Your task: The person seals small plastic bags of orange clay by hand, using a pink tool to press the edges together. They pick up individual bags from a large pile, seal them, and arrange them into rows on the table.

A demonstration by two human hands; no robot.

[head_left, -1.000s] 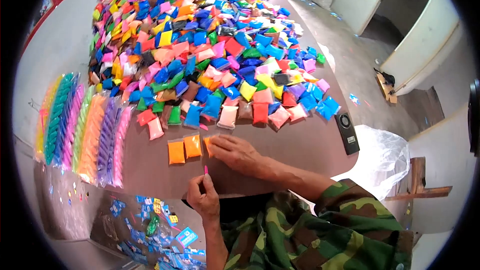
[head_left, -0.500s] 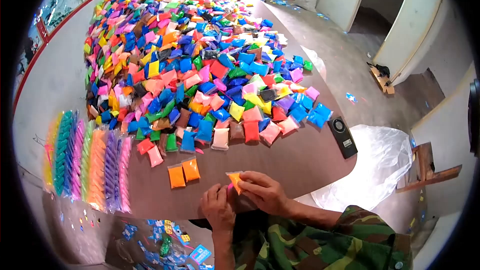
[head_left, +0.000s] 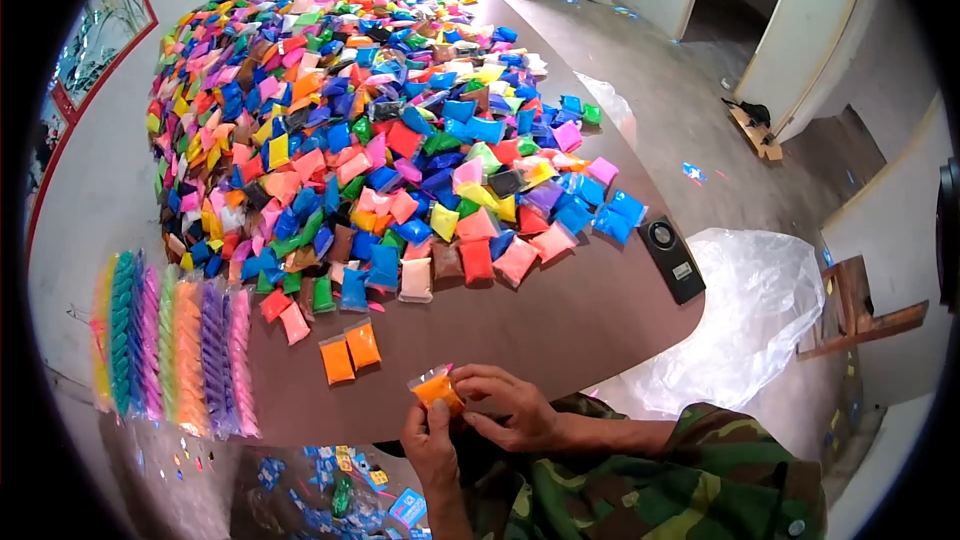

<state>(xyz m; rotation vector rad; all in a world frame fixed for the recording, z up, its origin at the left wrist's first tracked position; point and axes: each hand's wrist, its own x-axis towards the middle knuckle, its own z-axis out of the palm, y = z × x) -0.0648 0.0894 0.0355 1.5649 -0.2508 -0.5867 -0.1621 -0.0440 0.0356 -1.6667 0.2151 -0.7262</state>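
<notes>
An orange packet (head_left: pixel 438 392) in clear film is held over the table's near edge. My left hand (head_left: pixel 432 445) grips it from below and in front, with the thumb on its face. My right hand (head_left: pixel 508 408) is at its right side, fingers bent toward the packet's edge; a bit of pink shows near its upper corner. Two more orange packets, one (head_left: pixel 337 360) beside the other (head_left: pixel 363 344), lie on the table to the left. Beyond them a large heap of coloured packets (head_left: pixel 350 140) covers much of the table.
Long twisted coloured strands in clear sleeves (head_left: pixel 188 352) lie at the table's left edge. A black device (head_left: pixel 673 260) rests near the right edge. Clear plastic sheeting (head_left: pixel 745 310) and a wooden stool (head_left: pixel 860 310) stand right of the table. Blue wrappers (head_left: pixel 345 510) lie below the front edge.
The held orange packet has moved left and down and now shows its broad face. My left hand has closed on it, while my right hand has shifted slightly. The whole view has shifted a little.
</notes>
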